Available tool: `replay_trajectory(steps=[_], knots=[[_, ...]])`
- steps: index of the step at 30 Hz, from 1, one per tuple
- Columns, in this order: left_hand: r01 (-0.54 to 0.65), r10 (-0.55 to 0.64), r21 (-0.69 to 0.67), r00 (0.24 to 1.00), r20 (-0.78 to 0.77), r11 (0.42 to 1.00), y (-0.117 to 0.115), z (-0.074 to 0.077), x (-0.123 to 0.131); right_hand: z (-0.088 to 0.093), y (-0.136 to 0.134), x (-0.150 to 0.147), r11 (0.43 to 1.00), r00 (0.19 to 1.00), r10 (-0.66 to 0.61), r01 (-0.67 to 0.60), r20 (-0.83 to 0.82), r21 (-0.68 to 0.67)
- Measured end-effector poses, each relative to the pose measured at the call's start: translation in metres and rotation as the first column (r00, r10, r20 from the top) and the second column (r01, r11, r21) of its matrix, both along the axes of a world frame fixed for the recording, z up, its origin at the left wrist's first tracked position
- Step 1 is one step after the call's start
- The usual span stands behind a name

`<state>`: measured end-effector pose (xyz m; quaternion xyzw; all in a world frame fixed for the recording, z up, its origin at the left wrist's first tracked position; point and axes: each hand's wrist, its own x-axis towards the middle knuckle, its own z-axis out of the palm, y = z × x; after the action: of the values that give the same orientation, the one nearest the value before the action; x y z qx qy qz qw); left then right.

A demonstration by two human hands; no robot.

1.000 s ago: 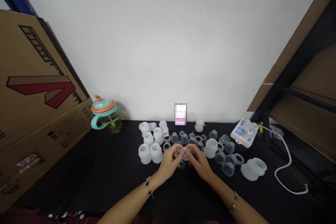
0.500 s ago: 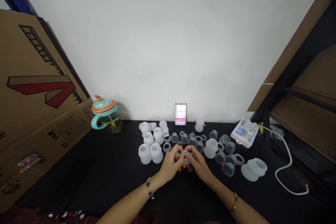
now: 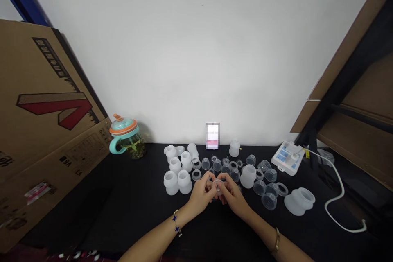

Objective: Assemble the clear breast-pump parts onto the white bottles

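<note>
Both hands have stayed pressed together over the same small part since a second ago, the fingers only shuffling a little round it while the view has tipped slightly. Left hand [image 3: 201, 193] and right hand [image 3: 233, 195] meet just above the black table [image 3: 129, 213], and between their fingertips sits a small clear ring [image 3: 218, 184], pinched from both sides by thumbs and forefingers; the other fingers curl in close, and whether a second piece is tucked under it I cannot tell. It looks like thin translucent plastic or silicone, so probably very light, a bit slick, and liable to flex or pop out if squeezed hard; the rim, held at opposite edges, seems the sound place to grip it. Just behind the hands lies a scatter of clear caps [image 3: 270, 200] and rings, with white bottles [image 3: 171, 182] standing in a cluster to the left and a wider white piece [image 3: 299, 201] well off to the right. A teal cup [image 3: 125, 137] stands by the wall near a cardboard box [image 3: 46, 110], and a white power strip [image 3: 287, 157] with its cable [image 3: 337, 196] lies at the right.
</note>
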<state>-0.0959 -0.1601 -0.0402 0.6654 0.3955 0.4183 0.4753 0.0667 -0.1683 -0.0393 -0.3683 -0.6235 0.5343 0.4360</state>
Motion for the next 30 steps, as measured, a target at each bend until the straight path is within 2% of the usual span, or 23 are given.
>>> replay_trajectory(steps=[5, 12, 18, 22, 30], knots=[[-0.03, 0.031, 0.023, 0.998, -0.055, 0.999, -0.0009, 0.0046, 0.0, -0.0003, -0.0008, 0.0012, 1.0, 1.0, -0.013, 0.013, 0.013, 0.022], [-0.032, 0.032, 0.001, 0.999, 0.023, 0.999, -0.0039, 0.0073, -0.0006, 0.0, -0.0014, 0.0015, 0.998, 0.998, -0.056, 0.057, -0.028, 0.019], [-0.098, 0.101, 0.07, 0.994, -0.042, 0.993, -0.0045, 0.0102, -0.0012, -0.0027, -0.0019, 0.0007, 0.994, 0.994, -0.089, 0.086, 0.058, 0.062], [-0.093, 0.099, 0.072, 0.992, -0.08, 0.993, -0.0037, 0.0089, -0.0014, -0.0013, -0.0037, 0.0006, 0.992, 0.994, -0.082, 0.074, 0.075, 0.098], [-0.077, 0.078, 0.029, 0.996, -0.035, 0.997, -0.0046, 0.0094, -0.0008, 0.0022, -0.0055, -0.0017, 0.991, 0.992, -0.092, 0.082, 0.084, 0.108]])
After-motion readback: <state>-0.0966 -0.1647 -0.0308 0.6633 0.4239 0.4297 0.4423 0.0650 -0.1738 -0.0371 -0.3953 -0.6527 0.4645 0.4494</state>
